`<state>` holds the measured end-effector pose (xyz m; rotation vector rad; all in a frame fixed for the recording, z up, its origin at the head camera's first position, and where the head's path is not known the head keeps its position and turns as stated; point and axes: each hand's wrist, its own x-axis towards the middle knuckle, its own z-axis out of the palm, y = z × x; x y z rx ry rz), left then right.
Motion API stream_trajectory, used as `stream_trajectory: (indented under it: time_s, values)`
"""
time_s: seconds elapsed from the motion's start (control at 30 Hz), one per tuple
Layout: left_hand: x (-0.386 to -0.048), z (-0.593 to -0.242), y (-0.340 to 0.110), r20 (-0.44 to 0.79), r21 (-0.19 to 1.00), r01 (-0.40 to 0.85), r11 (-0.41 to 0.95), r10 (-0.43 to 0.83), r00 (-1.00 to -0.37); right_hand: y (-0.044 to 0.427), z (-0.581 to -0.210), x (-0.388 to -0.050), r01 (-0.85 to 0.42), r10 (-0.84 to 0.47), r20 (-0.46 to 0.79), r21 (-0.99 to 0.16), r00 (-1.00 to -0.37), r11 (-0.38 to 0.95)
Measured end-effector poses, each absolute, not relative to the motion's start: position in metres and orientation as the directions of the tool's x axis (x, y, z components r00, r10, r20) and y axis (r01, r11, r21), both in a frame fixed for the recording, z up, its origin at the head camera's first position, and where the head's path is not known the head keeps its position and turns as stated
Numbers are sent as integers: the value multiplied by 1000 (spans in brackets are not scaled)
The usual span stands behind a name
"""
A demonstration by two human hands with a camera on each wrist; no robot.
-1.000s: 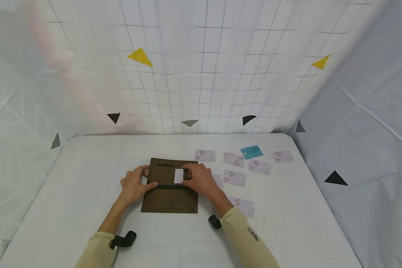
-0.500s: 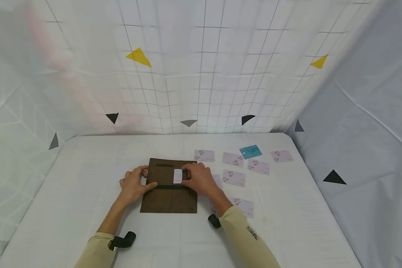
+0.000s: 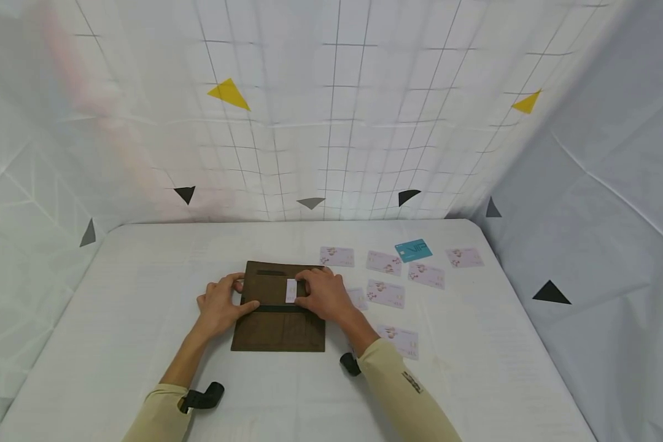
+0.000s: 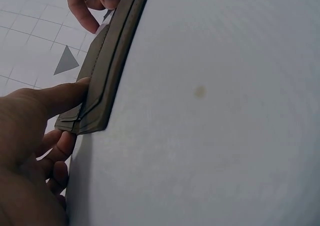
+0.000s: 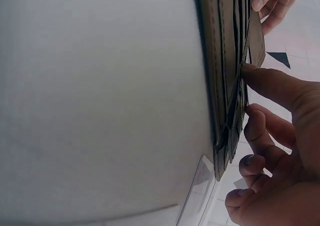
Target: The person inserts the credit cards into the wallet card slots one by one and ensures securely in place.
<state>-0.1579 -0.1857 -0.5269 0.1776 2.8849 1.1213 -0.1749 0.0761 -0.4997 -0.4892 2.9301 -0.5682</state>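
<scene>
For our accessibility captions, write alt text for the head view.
A person's right grip holds a pale card at the upper panel of an open brown wallet, and the left grip holds the wallet's left edge. To the right, pink patterned cards and one teal VIP card lie on a white table.

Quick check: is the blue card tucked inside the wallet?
No, the blue card lies on the table, to the right of the wallet.

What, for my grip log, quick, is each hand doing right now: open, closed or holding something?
Left hand: closed, holding the brown wallet at its left edge.
Right hand: closed, holding the pale card.
</scene>
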Motion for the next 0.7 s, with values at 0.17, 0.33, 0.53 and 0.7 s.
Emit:
stream_trajectory:
  time_s: [0.17,0.33,0.53,0.7]
  values:
    - [-158,-526,-185,-2,669,87,738,119,-993,73,-497,-174,-294,-335,-64,-350,-940,890]
    - [-159,-528,-186,0,665,87,742,117,-993,70,-495,-174,-304,-343,-63,-332,-937,893]
    - [-158,-527,-185,4,665,90,741,117,-993,71,-496,-175,-303,-349,-76,-350,-934,887]
    - [-158,-528,-186,8,662,96,743,121,-993,76,-499,-177,-284,-345,-89,-400,-934,871]
